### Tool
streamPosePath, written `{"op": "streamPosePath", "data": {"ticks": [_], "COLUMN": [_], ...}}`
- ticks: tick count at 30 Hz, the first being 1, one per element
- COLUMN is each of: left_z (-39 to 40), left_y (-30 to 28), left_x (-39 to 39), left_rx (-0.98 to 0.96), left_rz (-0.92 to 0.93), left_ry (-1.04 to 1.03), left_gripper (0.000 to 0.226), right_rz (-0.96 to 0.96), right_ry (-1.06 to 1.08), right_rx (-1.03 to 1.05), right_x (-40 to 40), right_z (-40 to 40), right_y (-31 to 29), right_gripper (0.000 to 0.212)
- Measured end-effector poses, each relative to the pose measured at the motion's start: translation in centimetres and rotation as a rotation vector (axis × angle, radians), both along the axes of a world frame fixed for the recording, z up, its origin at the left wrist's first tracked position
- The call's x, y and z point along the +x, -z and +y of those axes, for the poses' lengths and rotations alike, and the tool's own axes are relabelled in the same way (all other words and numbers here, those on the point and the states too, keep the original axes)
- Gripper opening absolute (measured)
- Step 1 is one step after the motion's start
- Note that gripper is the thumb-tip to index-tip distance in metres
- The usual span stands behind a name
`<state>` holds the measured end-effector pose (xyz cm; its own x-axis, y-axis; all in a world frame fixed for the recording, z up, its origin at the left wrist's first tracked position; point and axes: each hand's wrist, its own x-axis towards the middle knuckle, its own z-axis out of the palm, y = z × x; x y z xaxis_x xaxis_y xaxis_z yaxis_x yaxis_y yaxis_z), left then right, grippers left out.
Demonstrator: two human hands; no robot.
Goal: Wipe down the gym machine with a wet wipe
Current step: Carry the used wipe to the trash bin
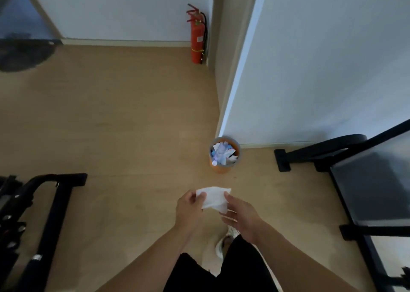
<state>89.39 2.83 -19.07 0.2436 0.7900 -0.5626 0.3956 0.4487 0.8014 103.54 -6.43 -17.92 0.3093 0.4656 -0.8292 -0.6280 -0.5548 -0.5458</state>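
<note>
A white wet wipe (214,198), crumpled and partly folded, hangs between both hands low in the middle of the view. My left hand (188,209) pinches its left edge, and my right hand (241,216) grips its right side from below. A black gym machine frame (346,156) with a dark flat panel stands at the right. Another black machine (51,205) with bars and knobs sits at the lower left. Neither hand touches a machine.
An orange bin (224,155) full of paper and a bottle stands on the wooden floor just beyond my hands, at a white wall's corner. A red fire extinguisher (197,34) stands against the far wall. A dark fan base (24,52) is at the far left.
</note>
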Motion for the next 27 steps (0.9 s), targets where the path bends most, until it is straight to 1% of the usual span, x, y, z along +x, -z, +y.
{"op": "streamPosePath", "data": {"ticks": [3, 6, 9, 11, 13, 15, 16, 19, 21, 22, 23, 25, 27], "left_z": [3.8, 7.2, 10.0, 11.5, 13.0, 14.4, 15.1, 17.4, 19.0, 19.8, 20.4, 21.4, 21.9], "left_y": [1.2, 2.8, 5.1, 6.7, 7.1, 8.3, 8.8, 11.6, 14.4, 15.8, 17.7, 21.6, 24.8], "left_x": [4.8, 9.9, 14.6, 17.3, 20.4, 22.4, 23.5, 25.9, 27.0, 27.2, 27.2, 27.1, 26.9], "left_rx": [-0.020, -0.054, -0.121, -0.153, -0.204, -0.237, -0.250, -0.307, -0.300, -0.300, -0.294, -0.294, -0.286], "left_rz": [-0.007, -0.010, -0.013, -0.015, 0.002, 0.007, 0.003, -0.030, -0.046, -0.040, -0.039, -0.028, -0.027], "left_ry": [-0.025, -0.043, -0.070, -0.050, -0.024, 0.022, 0.033, 0.011, -0.009, 0.002, 0.018, 0.028, -0.019], "left_gripper": [0.016, 0.018, 0.043, 0.051, 0.043, 0.022, 0.015, 0.008, 0.018, 0.018, 0.017, 0.019, 0.035], "right_rz": [-0.003, -0.008, -0.049, -0.104, -0.176, -0.226, -0.245, -0.317, -0.383, -0.404, -0.424, -0.466, -0.503], "right_ry": [-0.052, -0.188, -0.323, -0.411, -0.465, -0.474, -0.460, -0.411, -0.382, -0.369, -0.365, -0.408, -0.482], "right_rx": [-0.004, -0.007, -0.047, -0.062, -0.073, -0.114, -0.133, -0.207, -0.273, -0.313, -0.350, -0.400, -0.428], "right_x": [5.5, 11.3, 16.7, 19.6, 22.5, 24.9, 26.0, 28.9, 30.3, 30.9, 31.4, 32.6, 33.1], "right_z": [3.7, 7.5, 11.1, 13.3, 15.3, 16.8, 17.6, 19.5, 20.6, 21.0, 21.3, 21.8, 22.5], "right_y": [1.0, 2.0, 3.2, 4.0, 5.5, 7.3, 8.4, 13.1, 17.0, 19.2, 21.5, 27.2, 32.4], "right_gripper": [0.040, 0.033, 0.031, 0.030, 0.024, 0.016, 0.014, 0.019, 0.014, 0.011, 0.012, 0.027, 0.031]}}
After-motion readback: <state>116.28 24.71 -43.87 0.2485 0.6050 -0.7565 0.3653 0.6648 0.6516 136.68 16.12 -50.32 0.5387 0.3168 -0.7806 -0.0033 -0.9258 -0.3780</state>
